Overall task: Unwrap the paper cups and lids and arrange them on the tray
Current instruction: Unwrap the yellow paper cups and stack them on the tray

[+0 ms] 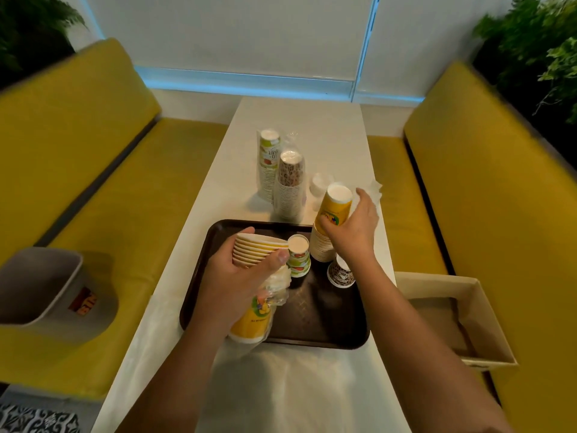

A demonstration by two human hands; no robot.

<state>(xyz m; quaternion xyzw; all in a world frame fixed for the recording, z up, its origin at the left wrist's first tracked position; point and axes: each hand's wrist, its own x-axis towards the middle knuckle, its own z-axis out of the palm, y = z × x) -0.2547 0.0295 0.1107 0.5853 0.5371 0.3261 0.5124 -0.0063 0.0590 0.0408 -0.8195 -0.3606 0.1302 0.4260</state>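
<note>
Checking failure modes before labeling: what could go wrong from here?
The tall yellow stack stands at the far corner of the tray; the right hand beside it could tip it off.
The left hand holds a half-wrapped stack sideways; loose cups may slide out.
The right forearm could knock the brown cup under it.

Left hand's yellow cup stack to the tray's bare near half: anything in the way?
Nothing visible. The yellow cup stack hangs right above the tray's bare near half; green cups and brown cup stand farther back.

Person: two forearms (421,332), bare to the frame edge | left hand (237,276): over left half of tray (312,317) | right hand (352,232): over its far-right corner
</note>
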